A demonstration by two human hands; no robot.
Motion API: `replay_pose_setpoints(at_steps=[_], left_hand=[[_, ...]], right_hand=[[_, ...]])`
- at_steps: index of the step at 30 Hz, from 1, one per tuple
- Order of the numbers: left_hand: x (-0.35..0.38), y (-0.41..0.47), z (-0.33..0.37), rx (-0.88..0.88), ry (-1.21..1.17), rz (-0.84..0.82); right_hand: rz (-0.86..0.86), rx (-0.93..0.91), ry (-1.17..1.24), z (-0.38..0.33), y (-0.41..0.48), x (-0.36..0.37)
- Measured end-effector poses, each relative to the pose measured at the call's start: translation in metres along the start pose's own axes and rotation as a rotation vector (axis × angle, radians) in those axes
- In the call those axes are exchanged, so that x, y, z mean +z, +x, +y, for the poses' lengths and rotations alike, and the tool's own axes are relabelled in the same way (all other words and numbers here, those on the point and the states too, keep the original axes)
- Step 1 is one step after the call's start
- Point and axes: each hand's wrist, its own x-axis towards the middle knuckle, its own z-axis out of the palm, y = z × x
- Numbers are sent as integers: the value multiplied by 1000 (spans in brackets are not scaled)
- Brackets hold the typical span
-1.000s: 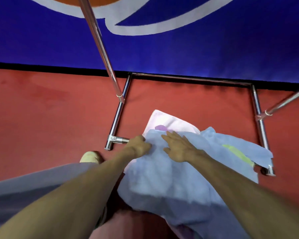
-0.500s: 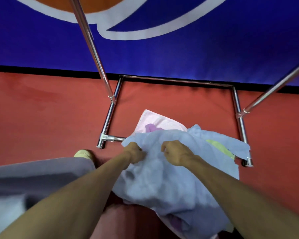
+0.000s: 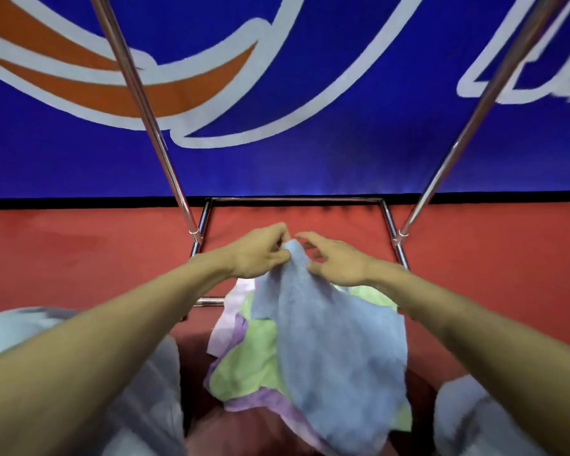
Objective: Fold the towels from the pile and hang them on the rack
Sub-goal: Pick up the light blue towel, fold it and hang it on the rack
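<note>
At the near base rail of the rack [image 3: 441,172], over the pile [image 3: 241,366], the blue towel [image 3: 336,350] hangs from a corner pinched by the left hand [image 3: 260,255], the right hand [image 3: 339,266] loose-fingered and empty just beside it; mid-pickup, folding next likely needs a second corner gripped.

floor: red [image 3: 79,258] | skirting: black strip [image 3: 79,203] | wall: blue banner [image 3: 310,166], white-edged orange swoosh [image 3: 195,90]

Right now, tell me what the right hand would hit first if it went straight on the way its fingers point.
The right hand would likely meet the blue towel first, at the corner the left hand pinches.
</note>
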Motion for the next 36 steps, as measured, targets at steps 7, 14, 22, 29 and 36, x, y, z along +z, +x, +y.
replay_pose_setpoints(at_steps=[7,14,22,29,36], left_hand=[[-22,-9,44,281,-60,162],[-18,8,57,181,-254,139],[-22,-3,79,-130,-857,35],[-12,-4,74,-132,-592,5],[-13,-7,79,-105,-789,106]], right_hand=[[192,-15,-1,4,-46,-37],[456,-101,-166,10,-51,-55],[664,-63,-104,2,-71,-84],[822,-145,130,-27,-75,-97],[846,-108,196,-32,-71,-92]])
